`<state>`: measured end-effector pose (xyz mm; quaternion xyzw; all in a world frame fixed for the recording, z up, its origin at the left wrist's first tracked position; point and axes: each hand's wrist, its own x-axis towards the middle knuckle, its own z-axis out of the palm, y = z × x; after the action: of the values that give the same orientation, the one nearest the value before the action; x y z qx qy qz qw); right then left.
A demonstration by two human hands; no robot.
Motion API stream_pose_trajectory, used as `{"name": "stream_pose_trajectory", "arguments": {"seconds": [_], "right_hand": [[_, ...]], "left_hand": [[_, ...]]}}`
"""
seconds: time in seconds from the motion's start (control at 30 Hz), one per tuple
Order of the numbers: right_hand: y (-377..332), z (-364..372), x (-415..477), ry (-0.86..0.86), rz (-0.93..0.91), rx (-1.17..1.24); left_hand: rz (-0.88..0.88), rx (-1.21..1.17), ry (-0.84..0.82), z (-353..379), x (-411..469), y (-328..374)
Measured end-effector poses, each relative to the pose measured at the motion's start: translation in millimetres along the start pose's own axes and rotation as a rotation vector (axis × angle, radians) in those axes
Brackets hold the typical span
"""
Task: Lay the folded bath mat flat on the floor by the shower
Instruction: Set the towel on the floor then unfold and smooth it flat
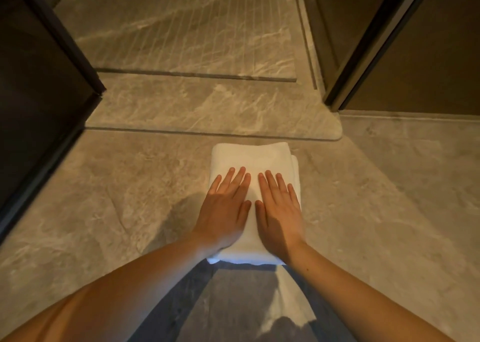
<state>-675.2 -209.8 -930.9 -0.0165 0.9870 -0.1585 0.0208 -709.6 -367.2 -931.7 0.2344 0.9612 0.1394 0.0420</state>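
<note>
A white bath mat (250, 158), folded into a thick rectangle, lies on the grey marble floor (104, 198) just in front of the raised shower threshold (207, 107). My left hand (224, 206) rests palm down on the mat's near left part, fingers stretched out flat. Beside it, my right hand (279, 211) lies palm down on the near right part in the same way. Neither hand grips the cloth. The hands and wrists hide the mat's near half.
Beyond the threshold is the grooved shower floor (181, 29). A dark door frame (65, 45) stands at the left and a dark-edged glass panel (363, 42) at the right. Marble floor stretches to both sides of the mat.
</note>
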Motion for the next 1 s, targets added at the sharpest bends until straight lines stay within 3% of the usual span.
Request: {"name": "stream_pose_trajectory", "arguments": {"seconds": [0.5,0.67,0.83,1.0], "right_hand": [[6,-15,-21,-0.073,-0.019,0.031],[31,-32,-49,0.087,0.101,0.273],[57,-39,-70,0.067,0.199,0.383],[66,-42,-83,0.061,0.217,0.312]], "left_hand": [[-0.014,-0.021,0.017,11,-21,17],[0.001,-0.01,-0.056,-1,-12,20],[0.198,-0.064,-0.097,-26,0,50],[0.394,-0.035,-0.171,-34,26,72]]}}
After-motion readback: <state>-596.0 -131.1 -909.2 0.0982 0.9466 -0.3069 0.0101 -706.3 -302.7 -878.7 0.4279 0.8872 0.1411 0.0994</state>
